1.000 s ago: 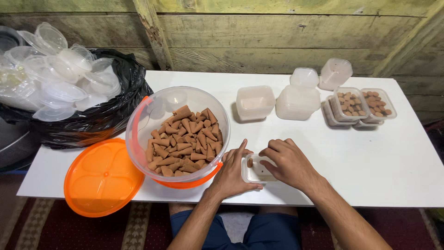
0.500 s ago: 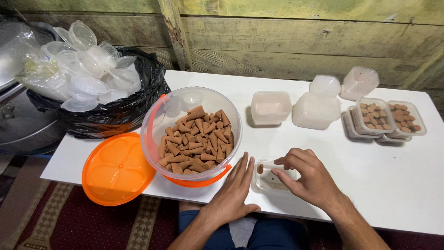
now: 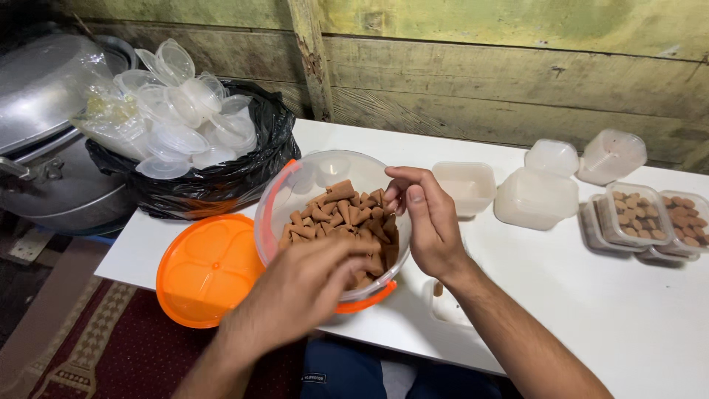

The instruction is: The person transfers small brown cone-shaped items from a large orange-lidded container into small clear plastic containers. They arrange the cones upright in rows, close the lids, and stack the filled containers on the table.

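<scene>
Both our hands are in the clear round plastic tub [image 3: 295, 193] of brown cone-shaped pieces [image 3: 347, 214]: left hand [image 3: 306, 284] curled onto some, right hand [image 3: 428, 222] fingers loosely bunched, its hold unclear. Leaning on the near rim could tip it off the white table [image 3: 591, 295].

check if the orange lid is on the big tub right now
No, the orange lid lies flat on the white table to the left of the open tub, which both hands reach into.
</scene>
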